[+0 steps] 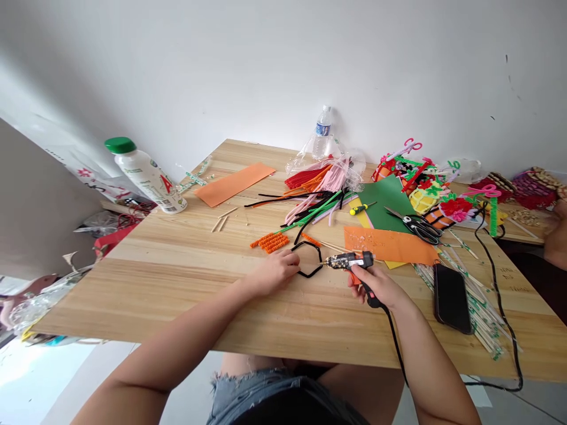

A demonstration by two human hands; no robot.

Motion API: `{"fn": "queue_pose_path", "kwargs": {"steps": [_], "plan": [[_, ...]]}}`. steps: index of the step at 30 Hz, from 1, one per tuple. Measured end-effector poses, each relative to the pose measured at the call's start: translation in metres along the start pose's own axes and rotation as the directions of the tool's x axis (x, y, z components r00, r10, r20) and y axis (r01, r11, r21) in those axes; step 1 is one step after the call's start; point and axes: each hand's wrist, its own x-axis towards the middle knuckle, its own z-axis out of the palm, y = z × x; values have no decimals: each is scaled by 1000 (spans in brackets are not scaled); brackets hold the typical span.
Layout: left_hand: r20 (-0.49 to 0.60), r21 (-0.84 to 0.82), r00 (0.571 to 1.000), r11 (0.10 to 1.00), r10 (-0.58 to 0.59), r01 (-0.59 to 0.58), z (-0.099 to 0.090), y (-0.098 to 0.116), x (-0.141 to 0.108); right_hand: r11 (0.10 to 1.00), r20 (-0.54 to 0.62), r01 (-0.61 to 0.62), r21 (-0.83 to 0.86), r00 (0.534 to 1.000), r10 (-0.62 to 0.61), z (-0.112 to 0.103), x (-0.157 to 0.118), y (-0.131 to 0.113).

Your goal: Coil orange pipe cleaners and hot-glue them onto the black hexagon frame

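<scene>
My left hand [278, 271] is closed on the left side of a black pipe cleaner hexagon [319, 254] that lies at the table's front middle. In my right hand [376, 286] is a black hot glue gun [349, 261], its nozzle pointing left and touching or almost touching the hexagon's right side. Coiled orange pipe cleaners [271, 242] lie just beyond my left hand. Behind the glue gun is an orange sheet [394, 247] scattered with small crumbs.
Loose pipe cleaners [316, 203], a green sheet [385, 203], scissors [419, 227] and a yellow screwdriver [361, 208] lie farther back. A phone [452, 298] rests on wrapped sticks [487, 324] at right, near the glue gun's cord [496, 283]. A white bottle [148, 177] stands left.
</scene>
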Motion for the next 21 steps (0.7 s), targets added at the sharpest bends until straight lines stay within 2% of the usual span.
{"fn": "queue_pose_path", "kwargs": {"steps": [5,10,21], "plan": [[29,18,999,999,-30,30,15,12,2,986,13,-49,-162,999,52,12,3,1],[35,5,995,996,-90,90,18,14,2,956,13,-61,-288,998,67,12,1,0],[70,-15,990,992,-120,121,15,13,2,934,-14,-33,-355,999,29,13,3,2]]}}
